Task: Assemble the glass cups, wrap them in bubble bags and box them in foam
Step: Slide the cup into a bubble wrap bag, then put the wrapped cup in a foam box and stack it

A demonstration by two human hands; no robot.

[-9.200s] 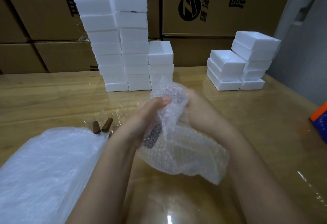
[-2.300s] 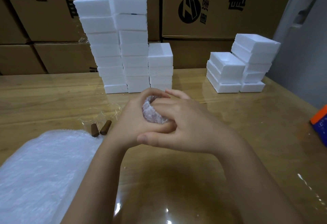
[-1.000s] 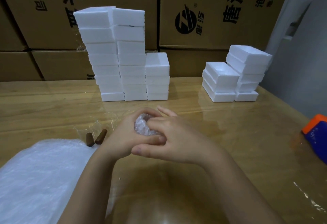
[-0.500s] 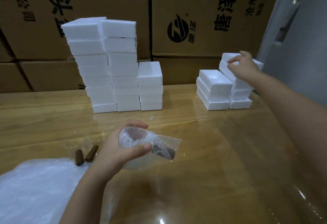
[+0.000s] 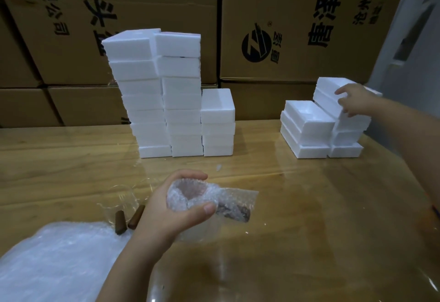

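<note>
My left hand (image 5: 166,208) grips a glass cup wrapped in a bubble bag (image 5: 190,197) above the table, and the bag's loose end sticks out to the right with a dark handle showing inside. My right hand (image 5: 357,101) reaches far right and rests, fingers spread, on the top open foam box (image 5: 326,89) of the right-hand stacks. Bare glass cups (image 5: 119,201) and two brown handles (image 5: 126,218) lie left of my left hand.
Tall stacks of closed white foam boxes (image 5: 166,101) stand at the back centre. A pile of bubble bags (image 5: 59,261) covers the near-left table. Cardboard cartons (image 5: 285,27) wall the back. The glossy wooden table (image 5: 309,218) stretches to the right.
My right hand has let go of the wrapped cup and gone to the right foam stack, where it now sits on the top box. My left hand still holds the bundle.
</note>
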